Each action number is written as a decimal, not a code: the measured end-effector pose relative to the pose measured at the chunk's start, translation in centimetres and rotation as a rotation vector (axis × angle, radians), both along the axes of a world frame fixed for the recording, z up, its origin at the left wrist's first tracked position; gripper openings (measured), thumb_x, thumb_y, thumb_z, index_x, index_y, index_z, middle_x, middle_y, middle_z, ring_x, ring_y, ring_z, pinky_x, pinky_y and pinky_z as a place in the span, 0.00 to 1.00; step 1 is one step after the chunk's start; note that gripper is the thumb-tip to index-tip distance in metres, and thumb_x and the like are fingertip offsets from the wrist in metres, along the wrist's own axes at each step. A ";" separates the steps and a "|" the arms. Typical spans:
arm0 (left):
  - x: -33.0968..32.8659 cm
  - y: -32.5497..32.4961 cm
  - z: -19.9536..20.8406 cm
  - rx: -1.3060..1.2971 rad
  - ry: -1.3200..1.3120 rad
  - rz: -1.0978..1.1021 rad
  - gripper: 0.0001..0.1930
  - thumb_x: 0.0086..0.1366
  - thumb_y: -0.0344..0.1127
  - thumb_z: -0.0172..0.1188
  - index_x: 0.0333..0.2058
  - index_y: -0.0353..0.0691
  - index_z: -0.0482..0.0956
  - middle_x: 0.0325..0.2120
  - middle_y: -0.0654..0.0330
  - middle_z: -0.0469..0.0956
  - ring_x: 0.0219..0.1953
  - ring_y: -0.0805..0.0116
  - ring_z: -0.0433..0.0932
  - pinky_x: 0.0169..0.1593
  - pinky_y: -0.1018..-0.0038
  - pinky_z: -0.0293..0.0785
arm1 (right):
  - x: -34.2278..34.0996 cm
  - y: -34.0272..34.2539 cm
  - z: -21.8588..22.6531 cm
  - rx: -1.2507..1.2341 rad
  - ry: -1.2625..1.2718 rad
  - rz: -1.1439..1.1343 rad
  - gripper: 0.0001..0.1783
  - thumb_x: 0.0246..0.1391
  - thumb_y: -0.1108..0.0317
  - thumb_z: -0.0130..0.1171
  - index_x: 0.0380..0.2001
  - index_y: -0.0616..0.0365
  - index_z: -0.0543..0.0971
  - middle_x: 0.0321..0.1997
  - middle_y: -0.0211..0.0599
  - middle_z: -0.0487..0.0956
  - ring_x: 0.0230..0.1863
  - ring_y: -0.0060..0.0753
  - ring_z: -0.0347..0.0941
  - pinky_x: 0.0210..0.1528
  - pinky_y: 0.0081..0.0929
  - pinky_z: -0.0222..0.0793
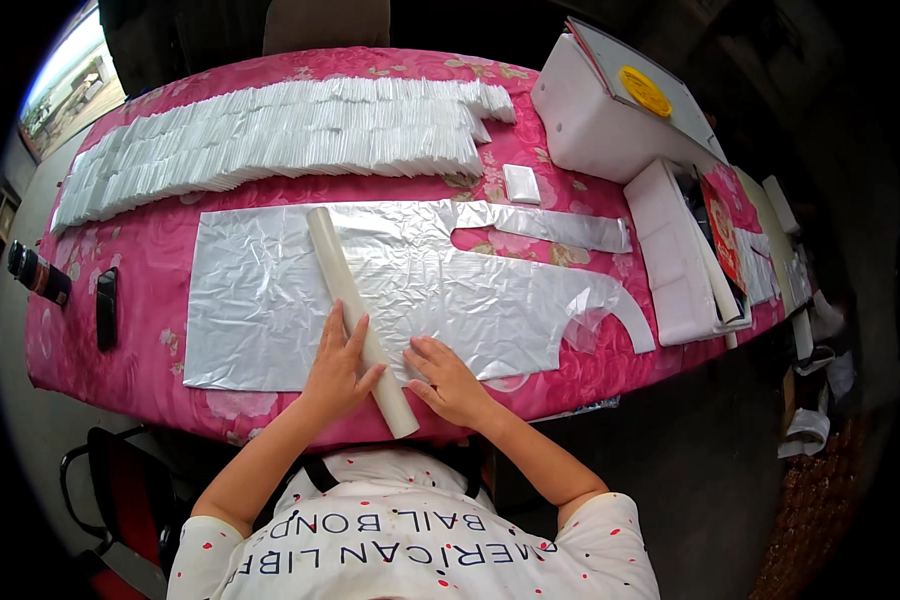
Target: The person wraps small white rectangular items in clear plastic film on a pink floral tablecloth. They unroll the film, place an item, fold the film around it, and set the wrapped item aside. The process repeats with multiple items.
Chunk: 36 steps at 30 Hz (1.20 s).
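By the desk's near edge point(232, 418), my left grip point(342, 358) lies wide on the pale tube point(342, 270); my right grip point(447, 382), also wide, is beside it.

You're in some small makeshift workshop, I'd say. Rows of folded plastic packets point(280, 140) and a spread plastic sheet point(250, 300) take up your flowery pink tablecloth point(152, 265).

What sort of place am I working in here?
Likely a small, informal workroom, perhaps in a home: a flowered pink tablecloth bears rows of thin white packets, a spread plastic sheet and white boxes.
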State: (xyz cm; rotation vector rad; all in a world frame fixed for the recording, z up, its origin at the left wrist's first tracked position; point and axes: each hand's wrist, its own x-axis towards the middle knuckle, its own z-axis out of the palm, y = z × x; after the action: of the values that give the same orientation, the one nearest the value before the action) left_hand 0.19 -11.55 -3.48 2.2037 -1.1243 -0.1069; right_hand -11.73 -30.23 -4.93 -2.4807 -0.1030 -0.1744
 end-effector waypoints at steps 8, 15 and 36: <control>-1.1 -3.2 -0.8 -0.089 0.067 -0.188 0.36 0.54 0.42 0.59 0.58 0.34 0.57 0.63 0.38 0.38 0.65 0.38 0.39 0.64 0.56 0.44 | -2.6 -13.3 -2.5 -0.426 -0.039 -0.431 0.32 0.53 0.56 0.50 0.58 0.60 0.61 0.65 0.48 0.56 0.66 0.48 0.50 0.65 0.41 0.45; -1.5 -5.4 -0.4 0.011 -0.006 -0.299 0.34 0.53 0.44 0.58 0.56 0.33 0.61 0.62 0.39 0.43 0.65 0.39 0.39 0.64 0.56 0.45 | -9.8 -26.4 -3.7 -0.503 0.032 -0.986 0.27 0.57 0.64 0.44 0.58 0.65 0.62 0.61 0.55 0.61 0.64 0.52 0.54 0.64 0.41 0.47; -0.9 -6.7 1.1 -0.462 1.416 -0.107 0.15 0.60 0.34 0.57 0.44 0.33 0.72 0.40 0.54 0.75 0.41 0.67 0.75 0.44 0.73 0.72 | -0.5 0.5 6.9 0.327 -0.023 -0.046 0.18 0.45 0.69 0.60 0.41 0.61 0.72 0.40 0.45 0.74 0.39 0.48 0.72 0.42 0.34 0.69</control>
State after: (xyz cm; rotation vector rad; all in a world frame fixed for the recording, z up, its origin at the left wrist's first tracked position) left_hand -0.66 -18.20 -2.43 1.1216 -0.3448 -1.1118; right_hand -12.25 -29.69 2.01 -2.1567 -0.0242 -0.2211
